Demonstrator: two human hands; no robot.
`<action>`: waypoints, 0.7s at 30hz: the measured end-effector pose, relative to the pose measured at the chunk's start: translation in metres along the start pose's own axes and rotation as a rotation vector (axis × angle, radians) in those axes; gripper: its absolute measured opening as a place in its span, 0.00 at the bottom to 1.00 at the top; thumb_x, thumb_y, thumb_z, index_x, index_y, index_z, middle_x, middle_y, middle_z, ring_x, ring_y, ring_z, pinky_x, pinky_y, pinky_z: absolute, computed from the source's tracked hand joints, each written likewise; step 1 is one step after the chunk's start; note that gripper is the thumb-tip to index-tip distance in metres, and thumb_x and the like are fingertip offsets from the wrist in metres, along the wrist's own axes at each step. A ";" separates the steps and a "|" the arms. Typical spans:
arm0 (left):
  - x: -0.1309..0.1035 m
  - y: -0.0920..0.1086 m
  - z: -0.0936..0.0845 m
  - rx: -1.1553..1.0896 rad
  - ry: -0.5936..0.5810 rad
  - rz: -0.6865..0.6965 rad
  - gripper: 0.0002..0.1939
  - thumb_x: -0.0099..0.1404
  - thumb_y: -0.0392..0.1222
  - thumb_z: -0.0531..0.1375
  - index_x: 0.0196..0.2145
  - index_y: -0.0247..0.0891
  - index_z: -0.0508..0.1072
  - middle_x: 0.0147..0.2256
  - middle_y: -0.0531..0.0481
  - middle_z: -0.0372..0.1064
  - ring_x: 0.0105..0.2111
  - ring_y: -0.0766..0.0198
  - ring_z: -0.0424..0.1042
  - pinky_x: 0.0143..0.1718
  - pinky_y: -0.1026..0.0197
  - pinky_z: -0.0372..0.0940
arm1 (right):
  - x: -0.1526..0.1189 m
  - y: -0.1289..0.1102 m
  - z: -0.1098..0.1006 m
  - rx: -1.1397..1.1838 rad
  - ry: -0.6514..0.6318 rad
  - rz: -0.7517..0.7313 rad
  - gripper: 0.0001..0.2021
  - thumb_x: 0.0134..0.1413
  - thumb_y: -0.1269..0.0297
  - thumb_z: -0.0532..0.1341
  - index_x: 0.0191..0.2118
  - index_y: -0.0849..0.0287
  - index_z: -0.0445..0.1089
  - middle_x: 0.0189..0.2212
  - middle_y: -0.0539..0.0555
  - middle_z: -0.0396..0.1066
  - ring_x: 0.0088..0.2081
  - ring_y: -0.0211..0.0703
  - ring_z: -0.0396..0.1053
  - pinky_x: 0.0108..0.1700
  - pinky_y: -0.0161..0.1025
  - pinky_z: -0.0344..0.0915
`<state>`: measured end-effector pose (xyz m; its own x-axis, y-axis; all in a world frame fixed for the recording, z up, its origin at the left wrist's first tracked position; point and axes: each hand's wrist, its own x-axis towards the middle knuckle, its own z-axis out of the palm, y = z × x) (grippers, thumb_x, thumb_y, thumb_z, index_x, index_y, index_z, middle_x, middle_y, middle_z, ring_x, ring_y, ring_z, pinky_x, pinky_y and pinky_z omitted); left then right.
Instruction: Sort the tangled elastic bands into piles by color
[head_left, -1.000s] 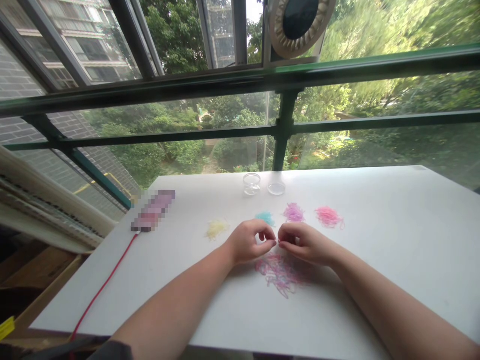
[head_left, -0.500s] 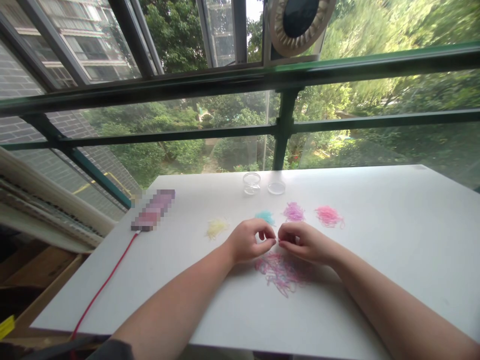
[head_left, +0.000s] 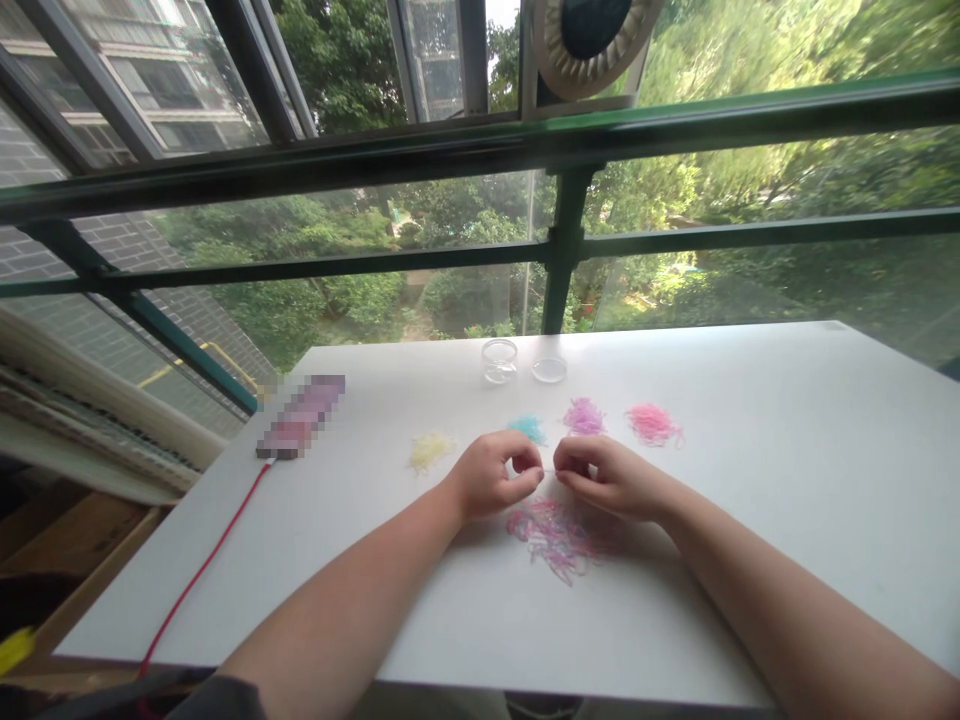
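Observation:
My left hand (head_left: 501, 474) and my right hand (head_left: 609, 478) face each other over the table, thumb and forefinger pinched on both. A thin pale rubber band (head_left: 549, 471) spans the small gap between the fingertips. Just below the hands lies a loose pile of mixed pink, purple and bluish rubber bands (head_left: 562, 545). Beyond them sit sorted heaps: yellow bands (head_left: 430, 452) to the left, blue bands (head_left: 528, 429) behind my left hand, purple bands (head_left: 584, 416) behind my right, and pink bands (head_left: 652, 424) farther right.
A clear round container (head_left: 499, 362) and a clear lid (head_left: 550, 371) stand near the far edge of the white table (head_left: 787, 450). At the left lies a blurred-out phone-like device (head_left: 301, 418) with a red cable (head_left: 202, 567). A railing (head_left: 450, 150) runs behind.
My hands have drawn slightly apart, and a thin pale band now shows between the fingertips. The view has shifted a little; the heaps look unchanged.

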<state>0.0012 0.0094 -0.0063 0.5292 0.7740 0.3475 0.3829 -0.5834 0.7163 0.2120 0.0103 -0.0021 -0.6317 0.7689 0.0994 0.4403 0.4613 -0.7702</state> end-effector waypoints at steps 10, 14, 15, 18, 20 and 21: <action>0.000 0.000 0.002 -0.006 -0.036 0.008 0.03 0.56 0.34 0.58 0.26 0.35 0.71 0.25 0.52 0.67 0.27 0.69 0.65 0.32 0.67 0.61 | 0.003 -0.008 0.006 0.079 0.033 -0.010 0.05 0.50 0.67 0.60 0.28 0.60 0.63 0.22 0.47 0.61 0.24 0.33 0.57 0.26 0.32 0.55; 0.000 0.000 0.002 -0.005 -0.057 0.007 0.03 0.55 0.34 0.58 0.25 0.35 0.70 0.26 0.52 0.67 0.27 0.69 0.65 0.33 0.66 0.61 | 0.003 -0.006 0.005 0.057 0.018 -0.021 0.04 0.52 0.70 0.57 0.28 0.61 0.65 0.21 0.47 0.61 0.24 0.33 0.57 0.27 0.32 0.56; 0.000 0.000 0.001 -0.002 -0.056 0.009 0.03 0.55 0.33 0.57 0.25 0.35 0.70 0.25 0.52 0.67 0.28 0.69 0.65 0.33 0.66 0.61 | 0.003 -0.006 0.004 0.052 0.016 -0.026 0.03 0.52 0.70 0.57 0.28 0.61 0.65 0.22 0.48 0.62 0.24 0.33 0.57 0.27 0.32 0.56; 0.001 0.000 0.000 0.005 -0.042 0.020 0.03 0.56 0.33 0.57 0.25 0.34 0.70 0.25 0.52 0.66 0.27 0.69 0.64 0.32 0.66 0.60 | 0.002 -0.003 0.001 0.048 0.022 -0.034 0.03 0.53 0.70 0.57 0.29 0.61 0.65 0.22 0.48 0.62 0.25 0.33 0.57 0.28 0.33 0.57; 0.001 0.000 0.000 0.003 -0.032 0.024 0.03 0.56 0.33 0.57 0.25 0.34 0.70 0.25 0.53 0.66 0.27 0.69 0.64 0.32 0.66 0.60 | 0.002 -0.002 -0.001 0.054 0.029 -0.041 0.04 0.53 0.69 0.57 0.29 0.61 0.65 0.22 0.48 0.62 0.25 0.34 0.58 0.28 0.33 0.57; 0.001 0.000 -0.001 0.000 -0.027 0.025 0.03 0.56 0.33 0.57 0.25 0.34 0.70 0.24 0.53 0.65 0.27 0.69 0.63 0.32 0.66 0.59 | 0.002 -0.002 -0.002 0.058 0.032 -0.043 0.04 0.53 0.69 0.57 0.29 0.61 0.65 0.22 0.49 0.62 0.25 0.34 0.58 0.28 0.33 0.57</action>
<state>0.0010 0.0104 -0.0057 0.5585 0.7526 0.3490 0.3694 -0.6023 0.7077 0.2111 0.0115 0.0012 -0.6281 0.7630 0.1530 0.3748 0.4689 -0.7998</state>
